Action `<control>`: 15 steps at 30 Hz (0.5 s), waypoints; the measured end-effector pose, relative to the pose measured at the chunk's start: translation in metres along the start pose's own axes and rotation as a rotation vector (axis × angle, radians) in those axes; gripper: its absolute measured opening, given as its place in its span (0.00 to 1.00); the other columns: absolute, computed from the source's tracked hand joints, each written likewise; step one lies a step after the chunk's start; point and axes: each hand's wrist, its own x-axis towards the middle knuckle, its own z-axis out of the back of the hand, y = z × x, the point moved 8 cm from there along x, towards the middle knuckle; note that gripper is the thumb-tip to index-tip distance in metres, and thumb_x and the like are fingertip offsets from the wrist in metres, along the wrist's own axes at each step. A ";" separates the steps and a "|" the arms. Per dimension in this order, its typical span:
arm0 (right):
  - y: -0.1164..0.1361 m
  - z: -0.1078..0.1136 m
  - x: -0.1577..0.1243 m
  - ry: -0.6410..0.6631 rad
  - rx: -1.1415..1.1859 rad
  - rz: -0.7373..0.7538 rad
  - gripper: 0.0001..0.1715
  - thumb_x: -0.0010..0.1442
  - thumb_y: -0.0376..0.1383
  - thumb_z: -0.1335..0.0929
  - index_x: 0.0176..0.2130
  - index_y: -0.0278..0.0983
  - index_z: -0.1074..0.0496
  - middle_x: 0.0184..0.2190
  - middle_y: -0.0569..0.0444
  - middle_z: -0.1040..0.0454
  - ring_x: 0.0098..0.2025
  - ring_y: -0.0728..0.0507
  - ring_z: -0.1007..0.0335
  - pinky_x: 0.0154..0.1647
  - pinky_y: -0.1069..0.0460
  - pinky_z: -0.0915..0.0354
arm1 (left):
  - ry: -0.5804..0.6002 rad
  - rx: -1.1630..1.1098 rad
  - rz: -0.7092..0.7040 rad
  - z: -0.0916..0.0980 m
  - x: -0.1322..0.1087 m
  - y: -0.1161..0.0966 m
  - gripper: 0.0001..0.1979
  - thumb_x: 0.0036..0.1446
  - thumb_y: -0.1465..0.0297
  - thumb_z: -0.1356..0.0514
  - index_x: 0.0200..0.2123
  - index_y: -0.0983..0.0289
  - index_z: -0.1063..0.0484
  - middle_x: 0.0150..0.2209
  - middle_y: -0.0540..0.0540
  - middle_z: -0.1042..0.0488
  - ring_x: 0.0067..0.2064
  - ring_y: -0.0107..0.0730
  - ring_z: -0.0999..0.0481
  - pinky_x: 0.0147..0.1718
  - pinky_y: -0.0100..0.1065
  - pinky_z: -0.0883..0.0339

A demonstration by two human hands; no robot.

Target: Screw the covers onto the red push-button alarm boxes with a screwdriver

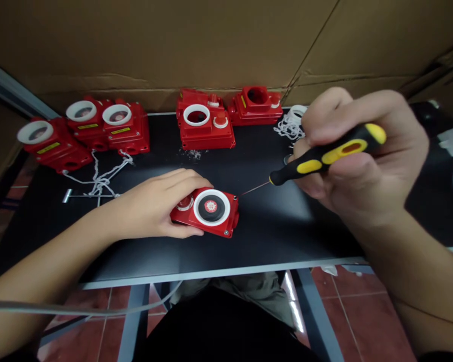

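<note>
My left hand [179, 201] is wrapped round one end of a red alarm box [184, 218] that lies on the black table. A white ring with a dark disc and a red emblem sits on the box's upper face. In my right hand [366, 146] is a screwdriver [300, 163] with a black and yellow handle, my fingers closed round it. Its thin shaft slants down to the left, and the tip is at or just beside a corner screw [235, 198] of the box. Whether the tip touches the screw I cannot tell.
Several more red boxes [207, 134] stand along the back of the table [166, 264], before a cardboard wall [181, 45]. White cords [102, 183] with a small metal rod [67, 195] lie at left. White string [289, 126] is bundled behind my right hand. A cable [98, 310] crosses lower left.
</note>
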 end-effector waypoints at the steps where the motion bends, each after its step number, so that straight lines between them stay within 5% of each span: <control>1: -0.003 0.002 0.001 -0.021 0.025 -0.014 0.16 0.69 0.54 0.09 0.49 0.52 0.07 0.41 0.57 0.16 0.18 0.52 0.41 0.11 0.49 0.41 | -0.005 0.000 0.000 0.000 0.000 0.000 0.34 0.83 0.43 0.23 0.75 0.58 0.23 0.65 0.66 0.12 0.60 0.57 0.09 0.65 0.47 0.17; 5: -0.013 0.004 0.005 -0.054 0.168 -0.035 0.16 0.69 0.45 0.10 0.54 0.48 0.07 0.46 0.58 0.07 0.20 0.53 0.34 0.15 0.53 0.31 | -0.012 0.023 -0.009 0.001 -0.001 0.000 0.35 0.84 0.41 0.25 0.76 0.59 0.23 0.65 0.67 0.12 0.62 0.58 0.09 0.67 0.49 0.17; 8: -0.015 0.000 0.007 0.007 0.290 -0.033 0.11 0.72 0.39 0.14 0.53 0.44 0.07 0.45 0.54 0.05 0.21 0.50 0.28 0.12 0.54 0.33 | -0.010 0.034 -0.019 0.001 -0.001 -0.002 0.34 0.85 0.43 0.25 0.76 0.60 0.23 0.66 0.67 0.12 0.62 0.58 0.09 0.68 0.49 0.17; 11: -0.015 -0.002 0.004 0.014 0.264 -0.041 0.09 0.74 0.44 0.14 0.50 0.44 0.06 0.45 0.54 0.09 0.24 0.50 0.25 0.13 0.54 0.33 | -0.005 0.028 0.003 0.002 -0.001 -0.002 0.34 0.84 0.45 0.24 0.76 0.59 0.23 0.66 0.67 0.11 0.62 0.58 0.09 0.68 0.49 0.17; 15: -0.012 -0.002 -0.001 -0.006 0.058 -0.019 0.18 0.71 0.55 0.11 0.46 0.47 0.07 0.43 0.58 0.18 0.21 0.54 0.33 0.16 0.53 0.35 | 0.015 0.018 0.037 0.000 -0.002 0.002 0.33 0.83 0.44 0.24 0.75 0.58 0.23 0.65 0.66 0.12 0.62 0.58 0.09 0.68 0.50 0.16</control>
